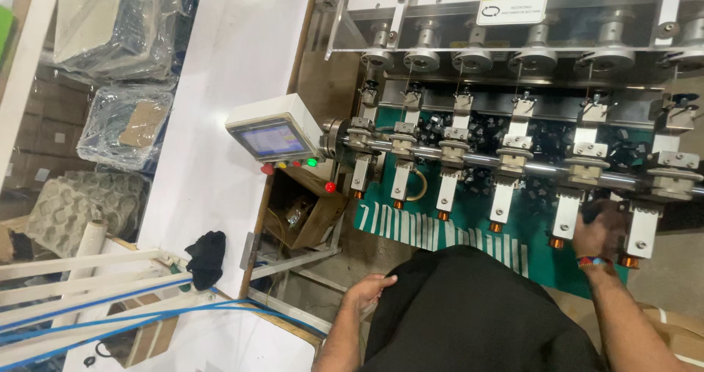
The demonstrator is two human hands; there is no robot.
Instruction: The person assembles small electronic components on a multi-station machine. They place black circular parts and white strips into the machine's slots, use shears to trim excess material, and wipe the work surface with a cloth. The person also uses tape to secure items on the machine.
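Open floor lay left of the long multi-station metal winding machine (513, 152), bounded by the white panel wall (227, 86); the small grey touchscreen control box (273, 137) jutted from the machine's left edge. Right hand (600, 229) reached between two white spindle arms, one (566, 214) just left and the other (644, 229) just right, over the green tray (469, 207). Fingers curled around something dark; what they pinched could not be told. Left hand (369, 290) hung loosely curled, holding nothing, beside the black garment (469, 313), well apart from the machine.
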